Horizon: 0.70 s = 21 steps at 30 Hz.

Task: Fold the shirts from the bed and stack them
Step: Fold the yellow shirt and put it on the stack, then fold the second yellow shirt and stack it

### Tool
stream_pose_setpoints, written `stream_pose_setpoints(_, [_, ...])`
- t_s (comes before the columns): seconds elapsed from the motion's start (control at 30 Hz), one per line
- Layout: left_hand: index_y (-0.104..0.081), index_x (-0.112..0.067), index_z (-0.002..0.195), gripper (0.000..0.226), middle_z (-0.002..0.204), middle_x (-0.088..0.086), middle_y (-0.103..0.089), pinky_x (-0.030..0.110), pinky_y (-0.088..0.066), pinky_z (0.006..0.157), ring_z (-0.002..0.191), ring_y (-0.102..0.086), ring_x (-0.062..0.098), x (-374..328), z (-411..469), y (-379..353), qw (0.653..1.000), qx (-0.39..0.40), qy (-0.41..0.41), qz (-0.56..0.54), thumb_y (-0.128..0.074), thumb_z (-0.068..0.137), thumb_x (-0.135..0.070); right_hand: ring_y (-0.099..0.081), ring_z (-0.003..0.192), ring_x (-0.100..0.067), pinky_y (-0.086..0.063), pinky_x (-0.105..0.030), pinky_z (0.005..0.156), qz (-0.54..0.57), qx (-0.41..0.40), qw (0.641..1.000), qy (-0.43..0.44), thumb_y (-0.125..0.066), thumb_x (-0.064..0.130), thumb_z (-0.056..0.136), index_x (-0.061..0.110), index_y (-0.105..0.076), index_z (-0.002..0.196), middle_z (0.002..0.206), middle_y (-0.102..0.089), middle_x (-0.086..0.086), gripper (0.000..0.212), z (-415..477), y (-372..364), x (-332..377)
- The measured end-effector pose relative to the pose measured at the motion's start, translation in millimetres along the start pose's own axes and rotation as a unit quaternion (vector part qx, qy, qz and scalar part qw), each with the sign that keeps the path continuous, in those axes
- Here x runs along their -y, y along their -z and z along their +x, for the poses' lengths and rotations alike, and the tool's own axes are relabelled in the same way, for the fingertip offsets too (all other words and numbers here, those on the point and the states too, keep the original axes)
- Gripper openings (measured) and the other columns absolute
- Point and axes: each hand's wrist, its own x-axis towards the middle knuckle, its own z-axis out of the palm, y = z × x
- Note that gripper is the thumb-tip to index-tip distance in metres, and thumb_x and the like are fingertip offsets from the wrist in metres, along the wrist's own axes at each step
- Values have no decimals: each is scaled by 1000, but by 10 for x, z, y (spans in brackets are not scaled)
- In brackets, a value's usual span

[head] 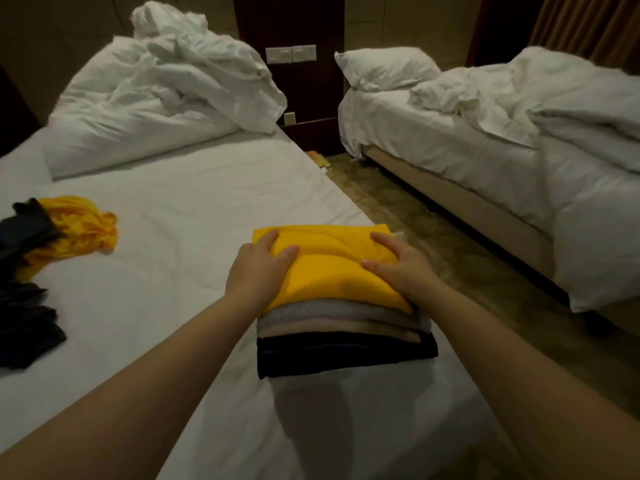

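Hands: left hand (258, 268) and right hand (398, 271) lie flat, fingers extended, pressing the folded yellow shirt (329, 261) atop the stack (346, 351) at the 3 o'clock edge of the bed (173, 220); unfolded shirts (41, 254) at 9 o'clock.

We are reading nothing here: no text, label, brand, number or sign is showing clearly enough to make out. The wall switch plates (291, 54) are looking too small and blurred for us to tell any marking on them.
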Motion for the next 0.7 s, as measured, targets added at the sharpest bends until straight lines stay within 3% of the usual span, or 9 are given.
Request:
stream_pose_setpoints(0.1, [-25, -31, 146, 58, 144, 19, -27, 42, -28, 106, 128, -35, 40, 58, 21, -43, 1000, 22, 12, 19, -38, 94, -52, -39, 129, -30, -34, -36, 103, -105, 5, 994, 0, -59, 41, 88, 29, -40, 140, 144, -38, -11, 57, 70, -86, -58])
stream_pose_setpoints(0.2, [-21, -36, 146, 59, 150, 14, -17, 49, -24, 111, 133, -27, 39, 43, 23, 38, 999, 28, 11, 36, -31, 92, -59, -26, 135, -34, -23, -41, 110, -205, -21, 978, 14, -49, 51, 90, 33, -37, 141, 151, -24, -9, 55, 39, -60, 121])
stream_pose_setpoints(0.37, [-22, -35, 146, 57, 155, 7, -13, 51, -23, 111, 140, -19, 32, -54, -226, 359, 996, -55, -62, 40, -28, 94, -56, -19, 139, -26, -19, -45, 109, -298, -50, 947, 106, -44, 57, 91, 41, -32, 142, 156, -18, 7, 55, -219, -18, 734])
stream_pose_setpoints(0.5, [-22, -36, 146, 54, 156, 4, -15, 48, -25, 108, 140, -19, 27, 86, -540, 775, 986, -115, -94, 80, -27, 95, -54, -16, 141, -21, -14, -46, 111, -311, -52, 935, 164, -44, 55, 91, 41, -32, 142, 155, -21, 10, 54, -454, -255, 1276])
stream_pose_setpoints(0.7, [-24, -33, 146, 51, 155, 5, -18, 48, -23, 109, 141, -18, 25, 711, -872, 1591, 971, -207, -68, 98, -30, 98, -46, -15, 142, -21, -12, -48, 114, -311, -29, 923, 227, -43, 52, 93, 39, -31, 143, 155, -20, 9, 53, -763, -945, 1904])
